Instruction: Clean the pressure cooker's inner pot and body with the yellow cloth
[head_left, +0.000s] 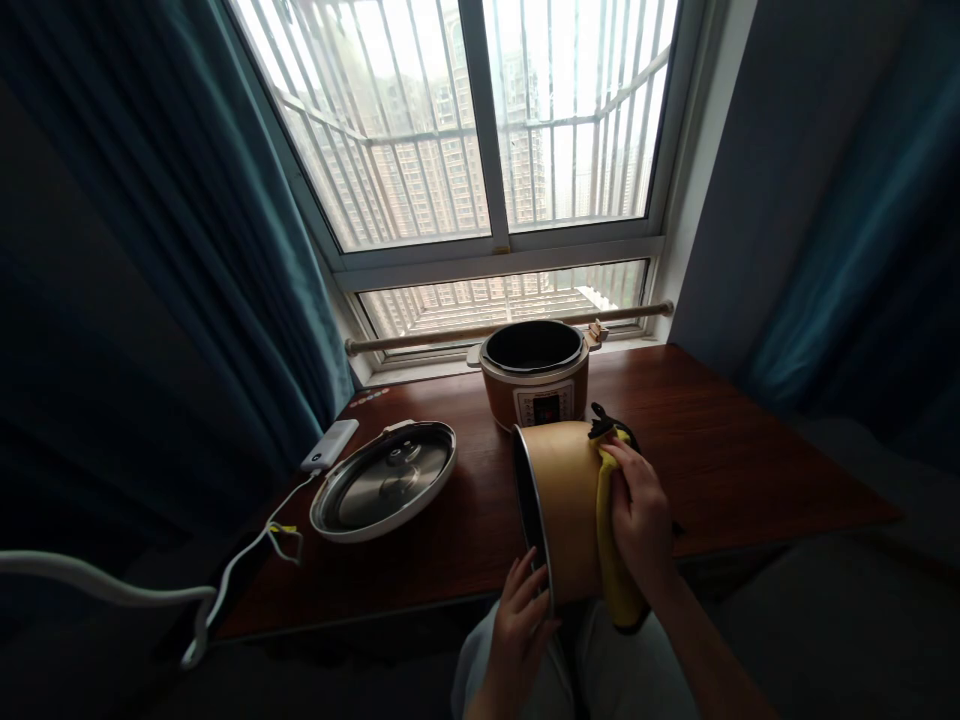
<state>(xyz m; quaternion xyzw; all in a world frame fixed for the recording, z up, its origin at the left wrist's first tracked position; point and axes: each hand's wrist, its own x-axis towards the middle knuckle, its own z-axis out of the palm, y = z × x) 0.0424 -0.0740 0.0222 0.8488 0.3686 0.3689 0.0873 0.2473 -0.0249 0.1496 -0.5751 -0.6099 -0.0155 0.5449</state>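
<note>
A gold-coloured inner pot (566,500) lies tipped on its side over the table's front edge, its dark opening facing left. My left hand (517,610) grips the lower rim, with the fingers at the opening. My right hand (637,505) is closed on a yellow cloth (616,570) with dark edging and presses it against the pot's base end. Behind the pot stands the pressure cooker body (536,380), upright and uncovered, its control panel toward me. To the left, a round lid (386,480) rests with its metallic inner side up.
The brown wooden table (720,430) stands against a barred window (495,130). At its left lie a white power bank (330,445) and a white cable (247,550). A rail (427,340) crosses the sill behind the cooker. Blue curtains (247,200) hang at both sides.
</note>
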